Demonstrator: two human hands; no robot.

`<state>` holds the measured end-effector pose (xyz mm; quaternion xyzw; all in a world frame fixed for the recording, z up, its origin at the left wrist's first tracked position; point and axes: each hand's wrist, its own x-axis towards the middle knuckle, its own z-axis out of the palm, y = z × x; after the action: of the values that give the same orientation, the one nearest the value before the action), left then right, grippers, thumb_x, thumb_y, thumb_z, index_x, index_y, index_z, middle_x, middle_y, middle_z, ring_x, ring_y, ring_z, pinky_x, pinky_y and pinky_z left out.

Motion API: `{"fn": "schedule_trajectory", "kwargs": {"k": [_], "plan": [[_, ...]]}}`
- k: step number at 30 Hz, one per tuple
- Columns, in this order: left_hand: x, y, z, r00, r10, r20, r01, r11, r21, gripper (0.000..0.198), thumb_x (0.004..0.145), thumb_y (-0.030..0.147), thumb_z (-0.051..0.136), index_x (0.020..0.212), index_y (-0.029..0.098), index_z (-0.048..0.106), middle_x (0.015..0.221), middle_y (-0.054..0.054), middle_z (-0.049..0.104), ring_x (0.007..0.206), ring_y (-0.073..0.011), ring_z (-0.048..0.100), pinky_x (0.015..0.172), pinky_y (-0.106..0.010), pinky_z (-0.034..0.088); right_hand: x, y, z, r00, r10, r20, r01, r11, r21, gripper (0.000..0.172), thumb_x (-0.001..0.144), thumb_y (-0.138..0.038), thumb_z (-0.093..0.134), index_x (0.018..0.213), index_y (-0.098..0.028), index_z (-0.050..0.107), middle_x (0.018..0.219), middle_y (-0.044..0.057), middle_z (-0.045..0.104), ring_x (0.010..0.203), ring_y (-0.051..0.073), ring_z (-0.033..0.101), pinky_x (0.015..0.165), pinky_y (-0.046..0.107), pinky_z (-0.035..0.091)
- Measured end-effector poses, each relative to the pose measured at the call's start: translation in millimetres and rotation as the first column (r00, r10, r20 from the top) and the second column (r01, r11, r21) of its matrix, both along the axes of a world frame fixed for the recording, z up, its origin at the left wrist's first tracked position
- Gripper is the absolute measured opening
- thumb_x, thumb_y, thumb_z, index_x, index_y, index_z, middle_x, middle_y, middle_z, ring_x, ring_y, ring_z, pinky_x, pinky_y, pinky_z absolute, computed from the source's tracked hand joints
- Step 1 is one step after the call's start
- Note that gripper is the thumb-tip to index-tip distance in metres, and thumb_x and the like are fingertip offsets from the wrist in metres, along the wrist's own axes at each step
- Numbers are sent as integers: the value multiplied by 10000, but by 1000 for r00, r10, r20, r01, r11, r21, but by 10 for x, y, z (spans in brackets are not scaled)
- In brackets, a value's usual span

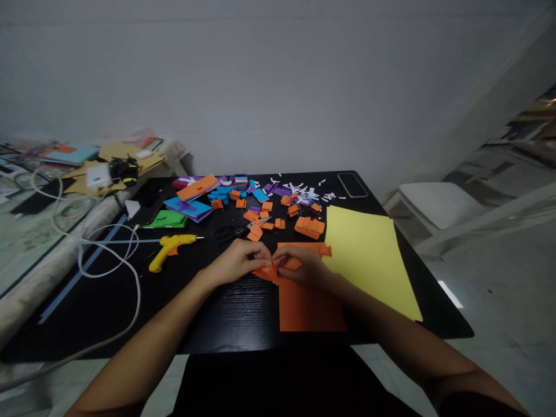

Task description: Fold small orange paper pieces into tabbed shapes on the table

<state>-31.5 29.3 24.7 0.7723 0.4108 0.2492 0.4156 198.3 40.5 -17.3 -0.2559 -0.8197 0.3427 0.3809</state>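
Observation:
My left hand (240, 262) and my right hand (303, 265) meet at the middle of the black table. Between their pinched fingertips is a folded piece of orange paper (273, 272), partly hidden by the fingers. Beneath my right hand lies a flat orange sheet (309, 310). A small folded orange piece (325, 250) rests at that sheet's upper right corner. Just beyond my hands are a pair of black-handled scissors (230, 233) and several small folded orange paper pieces (255, 231). A stack of orange pieces (309, 227) sits past my right hand.
Yellow sheets (369, 260) lie at the right, with a phone (352, 185) behind. A yellow glue gun (171, 250) with a white cable (138, 301) lies left. Farther back are green folded paper (167, 219), blue folders (189, 208) and white scraps (304, 191). A white chair (438, 200) stands right.

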Motion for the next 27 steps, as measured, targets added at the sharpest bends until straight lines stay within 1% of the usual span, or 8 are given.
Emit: {"fn": "schedule_trajectory", "kwargs": {"k": [2, 4, 6, 8, 13, 18, 23, 27], "plan": [[3, -2, 6, 1000, -8, 4, 8, 1000, -9, 163, 914, 306, 686, 902, 146, 722, 779, -6, 712, 709, -118, 642, 674, -202, 481, -4, -17, 30, 999, 36, 17, -37, 998, 46, 192, 878, -162, 704, 1063, -211, 719, 863, 17, 762, 741, 136, 705, 707, 237, 549], [7, -2, 11, 1000, -14, 11, 14, 1000, -16, 158, 917, 304, 685, 901, 149, 713, 782, -3, 712, 713, -116, 645, 677, -200, 484, -5, -36, 53, 997, 58, 49, -63, 992, 112, 213, 909, -159, 667, 1103, -228, 722, 903, 26, 762, 769, 141, 694, 721, 249, 542], [10, -2, 15, 1000, -12, 26, 12, 999, -31, 143, 913, 294, 691, 911, 152, 702, 792, -3, 714, 725, -119, 656, 687, -203, 494, -2, -49, 62, 995, 68, 67, -78, 986, 148, 227, 917, -158, 654, 1124, -226, 718, 917, 33, 758, 789, 145, 687, 729, 255, 537], [13, -1, 15, 999, -8, 47, 10, 998, -57, 141, 898, 290, 709, 930, 154, 690, 801, -6, 723, 736, -128, 675, 697, -213, 511, 3, -51, 60, 995, 74, 71, -82, 988, 130, 211, 915, -166, 661, 1112, -217, 714, 900, 29, 758, 770, 139, 684, 719, 249, 533], [16, -6, 16, 998, -9, 69, 16, 995, -96, 175, 874, 294, 748, 954, 161, 669, 803, -13, 744, 750, -147, 710, 711, -235, 538, 15, -22, 46, 997, 50, 64, -54, 997, 56, 129, 885, -185, 713, 1012, -201, 722, 866, 13, 769, 732, 124, 693, 679, 224, 521], [3, -7, 25, 997, -32, 69, 39, 993, -110, 184, 870, 294, 756, 956, 160, 663, 803, -13, 753, 748, -146, 723, 716, -238, 552, 30, 5, 24, 996, 76, 46, -75, 997, -29, 144, 879, -237, 740, 1017, -199, 731, 849, 17, 777, 717, 128, 709, 678, 228, 550], [-30, 8, 33, 997, -50, 64, 59, 986, -153, 218, 850, 305, 772, 960, 155, 658, 804, -22, 755, 747, -151, 729, 699, -235, 555, 34, 7, -22, 999, 29, 37, -28, 999, -24, 146, 875, -200, 728, 1021, -195, 742, 837, 25, 779, 733, 139, 726, 695, 233, 569], [-38, 16, 33, 997, -34, 68, 45, 985, -167, 226, 834, 299, 783, 954, 154, 656, 788, -17, 749, 732, -146, 722, 682, -226, 546, 23, 6, -35, 999, 33, 3, -33, 999, -30, 133, 880, -215, 727, 1009, -195, 749, 829, 22, 781, 727, 140, 729, 686, 230, 575]]}}
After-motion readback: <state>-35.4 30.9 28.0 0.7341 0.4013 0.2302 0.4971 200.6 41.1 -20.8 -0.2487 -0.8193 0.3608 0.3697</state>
